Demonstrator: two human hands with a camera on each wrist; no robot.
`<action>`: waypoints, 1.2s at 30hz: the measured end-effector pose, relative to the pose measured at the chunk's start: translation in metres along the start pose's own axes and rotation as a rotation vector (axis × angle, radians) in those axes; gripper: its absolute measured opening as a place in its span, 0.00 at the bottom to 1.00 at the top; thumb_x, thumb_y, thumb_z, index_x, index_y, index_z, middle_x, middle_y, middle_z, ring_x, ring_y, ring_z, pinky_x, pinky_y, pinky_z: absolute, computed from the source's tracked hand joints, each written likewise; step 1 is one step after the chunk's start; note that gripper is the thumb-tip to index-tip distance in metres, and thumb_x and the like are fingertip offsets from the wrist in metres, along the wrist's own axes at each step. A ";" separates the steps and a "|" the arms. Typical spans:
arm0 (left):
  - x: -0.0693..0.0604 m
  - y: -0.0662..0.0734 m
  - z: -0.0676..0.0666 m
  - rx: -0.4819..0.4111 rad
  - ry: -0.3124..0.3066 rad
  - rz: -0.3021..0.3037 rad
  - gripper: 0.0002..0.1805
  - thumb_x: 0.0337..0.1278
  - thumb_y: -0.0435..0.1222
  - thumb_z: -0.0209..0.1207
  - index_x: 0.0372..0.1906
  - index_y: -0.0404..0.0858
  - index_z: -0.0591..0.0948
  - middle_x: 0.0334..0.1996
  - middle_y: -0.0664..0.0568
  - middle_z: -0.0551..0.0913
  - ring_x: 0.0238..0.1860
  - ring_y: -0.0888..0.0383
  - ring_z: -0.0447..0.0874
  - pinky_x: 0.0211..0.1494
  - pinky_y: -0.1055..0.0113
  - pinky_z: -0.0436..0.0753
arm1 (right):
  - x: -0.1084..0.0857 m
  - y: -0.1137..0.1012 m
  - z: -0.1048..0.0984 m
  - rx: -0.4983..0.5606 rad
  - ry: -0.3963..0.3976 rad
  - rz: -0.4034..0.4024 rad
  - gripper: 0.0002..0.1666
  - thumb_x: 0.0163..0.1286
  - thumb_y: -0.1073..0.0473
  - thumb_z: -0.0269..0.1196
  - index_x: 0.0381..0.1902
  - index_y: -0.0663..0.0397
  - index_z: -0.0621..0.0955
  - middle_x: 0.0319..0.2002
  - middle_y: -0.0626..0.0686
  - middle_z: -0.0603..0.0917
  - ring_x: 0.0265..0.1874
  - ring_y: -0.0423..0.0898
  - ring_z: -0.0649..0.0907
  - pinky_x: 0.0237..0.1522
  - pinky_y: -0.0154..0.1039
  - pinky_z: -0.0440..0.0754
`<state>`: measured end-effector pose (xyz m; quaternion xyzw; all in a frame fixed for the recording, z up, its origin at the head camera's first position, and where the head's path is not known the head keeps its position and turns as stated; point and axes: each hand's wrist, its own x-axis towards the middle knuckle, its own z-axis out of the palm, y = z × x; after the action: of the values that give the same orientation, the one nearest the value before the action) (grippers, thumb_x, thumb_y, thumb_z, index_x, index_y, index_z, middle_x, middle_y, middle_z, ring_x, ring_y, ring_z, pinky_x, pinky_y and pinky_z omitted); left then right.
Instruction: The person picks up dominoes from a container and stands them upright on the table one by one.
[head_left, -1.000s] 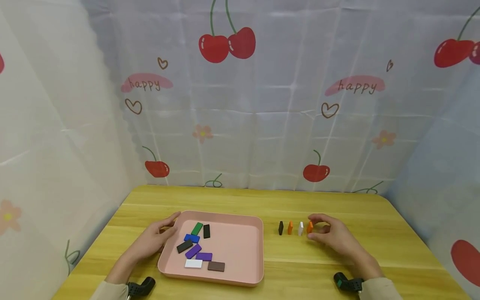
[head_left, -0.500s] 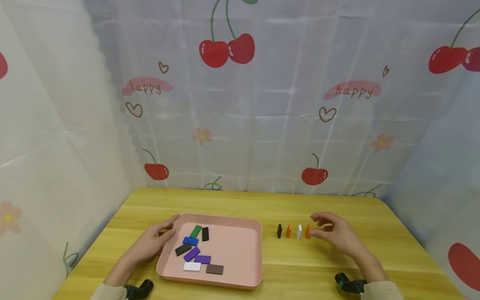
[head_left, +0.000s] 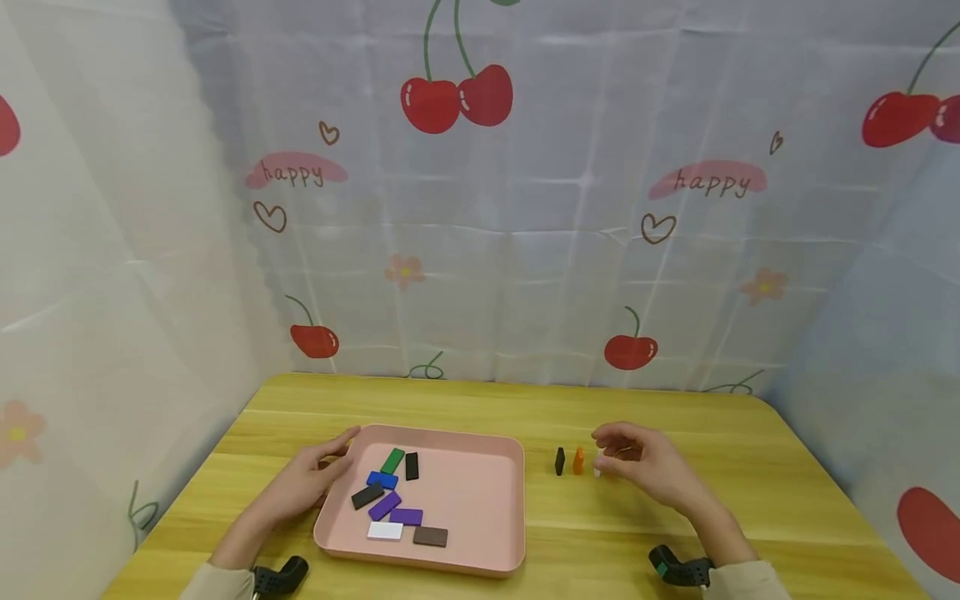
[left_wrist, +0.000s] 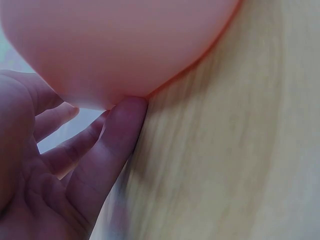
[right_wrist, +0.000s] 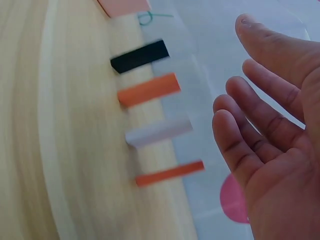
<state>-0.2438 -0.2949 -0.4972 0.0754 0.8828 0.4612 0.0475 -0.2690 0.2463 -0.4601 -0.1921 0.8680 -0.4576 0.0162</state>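
My left hand [head_left: 298, 483] rests against the left side of the pink tray [head_left: 480, 433]; in the left wrist view its thumb [left_wrist: 112, 155] touches the outer wall. My right hand [head_left: 651, 467] hovers over the right end of a row of upright domino blocks, empty, its fingers extended and apart from them in the right wrist view. That view shows the row whole: a black domino [right_wrist: 140, 56], an orange domino [right_wrist: 150, 90], a white domino [right_wrist: 159, 132] and another orange domino [right_wrist: 171, 173]. From the head, the hand hides the last orange one and part of the white.
Inside the tray several dominoes lie flat, among them a green one [head_left: 392, 461], a blue one [head_left: 382, 480], purple ones, a white one [head_left: 385, 531] and a brown one [head_left: 431, 537]. A cherry-print curtain [head_left: 487, 275] hangs behind the wooden table [head_left: 450, 400].
My right hand has let go of the last orange domino, drawn back slightly, then moved left over the row's right end. The left hand stays at the tray.
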 end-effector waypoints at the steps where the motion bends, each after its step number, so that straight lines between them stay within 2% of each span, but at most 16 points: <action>1: 0.000 0.000 0.000 -0.003 0.000 -0.003 0.28 0.80 0.45 0.53 0.79 0.53 0.67 0.73 0.38 0.72 0.70 0.41 0.75 0.62 0.58 0.84 | 0.001 -0.001 0.002 0.003 -0.013 -0.004 0.23 0.69 0.53 0.71 0.58 0.57 0.83 0.49 0.57 0.86 0.42 0.39 0.84 0.45 0.35 0.85; 10: 0.001 0.002 0.000 -0.015 0.003 -0.010 0.28 0.79 0.45 0.53 0.79 0.54 0.67 0.73 0.39 0.72 0.71 0.40 0.74 0.63 0.55 0.84 | 0.008 -0.011 0.023 0.042 -0.085 -0.066 0.23 0.69 0.53 0.71 0.57 0.59 0.83 0.48 0.58 0.87 0.42 0.39 0.84 0.44 0.36 0.85; 19: 0.003 -0.003 0.002 -0.012 0.000 0.009 0.28 0.79 0.44 0.53 0.79 0.51 0.67 0.74 0.39 0.72 0.69 0.42 0.75 0.61 0.61 0.84 | 0.016 -0.019 0.039 0.033 -0.143 -0.089 0.23 0.68 0.51 0.72 0.56 0.57 0.84 0.49 0.59 0.87 0.42 0.39 0.84 0.45 0.35 0.84; 23: 0.001 -0.005 0.003 -0.015 0.005 -0.002 0.28 0.79 0.44 0.53 0.79 0.53 0.67 0.74 0.39 0.72 0.69 0.41 0.75 0.61 0.59 0.85 | 0.021 -0.029 0.046 0.047 -0.164 -0.119 0.22 0.68 0.53 0.72 0.56 0.56 0.84 0.48 0.59 0.87 0.40 0.39 0.83 0.43 0.35 0.84; 30: 0.001 -0.004 0.004 -0.004 0.011 -0.010 0.28 0.79 0.44 0.53 0.79 0.54 0.67 0.75 0.41 0.70 0.71 0.40 0.73 0.66 0.51 0.82 | 0.034 -0.049 0.066 0.025 -0.210 -0.179 0.19 0.68 0.53 0.73 0.54 0.51 0.85 0.45 0.56 0.87 0.39 0.40 0.83 0.41 0.35 0.83; 36: 0.001 -0.005 0.004 0.008 0.014 -0.004 0.28 0.79 0.44 0.53 0.79 0.54 0.67 0.75 0.41 0.70 0.70 0.41 0.74 0.66 0.51 0.82 | 0.045 -0.069 0.080 -0.004 -0.262 -0.201 0.21 0.66 0.49 0.73 0.53 0.50 0.86 0.43 0.53 0.87 0.39 0.41 0.83 0.42 0.35 0.83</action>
<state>-0.2443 -0.2946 -0.5032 0.0705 0.8851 0.4581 0.0421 -0.2725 0.1330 -0.4449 -0.3362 0.8358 -0.4260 0.0830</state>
